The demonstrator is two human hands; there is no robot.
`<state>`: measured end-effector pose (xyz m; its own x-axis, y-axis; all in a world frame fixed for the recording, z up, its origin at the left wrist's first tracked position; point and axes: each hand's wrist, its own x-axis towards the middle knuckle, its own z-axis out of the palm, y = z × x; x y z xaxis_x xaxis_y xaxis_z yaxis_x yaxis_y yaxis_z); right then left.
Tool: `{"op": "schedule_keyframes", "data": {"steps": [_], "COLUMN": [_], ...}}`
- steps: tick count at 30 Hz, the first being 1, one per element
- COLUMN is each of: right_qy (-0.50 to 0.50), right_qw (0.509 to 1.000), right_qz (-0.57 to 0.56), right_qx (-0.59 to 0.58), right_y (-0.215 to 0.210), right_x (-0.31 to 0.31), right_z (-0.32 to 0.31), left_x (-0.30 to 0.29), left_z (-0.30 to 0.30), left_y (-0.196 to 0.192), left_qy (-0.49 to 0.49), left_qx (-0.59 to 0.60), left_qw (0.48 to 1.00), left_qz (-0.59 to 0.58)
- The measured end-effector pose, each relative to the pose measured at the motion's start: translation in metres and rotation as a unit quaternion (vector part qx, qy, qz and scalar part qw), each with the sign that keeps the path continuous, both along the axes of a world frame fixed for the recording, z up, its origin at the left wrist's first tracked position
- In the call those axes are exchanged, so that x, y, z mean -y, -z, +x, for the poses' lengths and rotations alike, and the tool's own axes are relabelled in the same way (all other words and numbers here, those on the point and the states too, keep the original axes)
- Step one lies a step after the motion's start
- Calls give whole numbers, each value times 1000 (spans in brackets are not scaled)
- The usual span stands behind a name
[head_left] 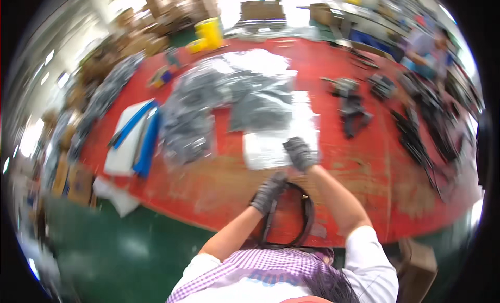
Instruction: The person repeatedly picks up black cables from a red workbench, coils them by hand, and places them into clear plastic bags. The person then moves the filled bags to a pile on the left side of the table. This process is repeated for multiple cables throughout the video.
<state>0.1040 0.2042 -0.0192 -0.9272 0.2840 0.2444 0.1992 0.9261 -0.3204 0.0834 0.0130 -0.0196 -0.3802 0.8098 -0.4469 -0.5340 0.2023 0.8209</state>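
Both my hands wear dark grey gloves. My left hand (271,191) is closed at the top of a black belt-like strap (309,212), which hangs in a loop at the table's near edge, close to my body. A small gold-coloured piece shows on the strap's right side. Farther forward, my right hand (300,153) rests at the right part of a pile of white and clear plastic bags (263,151); its fingers look bent against the top bag. Blur hides the exact fingertip contact. Behind that pile lie dark items in clear plastic bags (260,107).
The red table (333,193) has a worn surface. At left lie blue-and-white flat pieces (127,139); yellow rolls (209,33) stand at the back. Black straps (414,136) and dark bundled parts (354,107) lie right. Another person (427,50) is at far right; a cardboard box (418,264) stands below.
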Motion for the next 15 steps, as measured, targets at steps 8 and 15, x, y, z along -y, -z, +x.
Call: {"op": "schedule_keyframes", "data": {"steps": [8, 15], "right_qy": [120, 121], "right_qw": [991, 989], "right_qz": [-36, 86], "right_qx": [-53, -12], "right_y": [-40, -20], "right_x": [34, 58], "right_z": [53, 101], "left_x": [-37, -26], "left_z": [-32, -12], "left_y": [70, 63], "left_qy": [-86, -184], "left_qx": [357, 1], "left_qw": [920, 980], "left_qz": [138, 73]}}
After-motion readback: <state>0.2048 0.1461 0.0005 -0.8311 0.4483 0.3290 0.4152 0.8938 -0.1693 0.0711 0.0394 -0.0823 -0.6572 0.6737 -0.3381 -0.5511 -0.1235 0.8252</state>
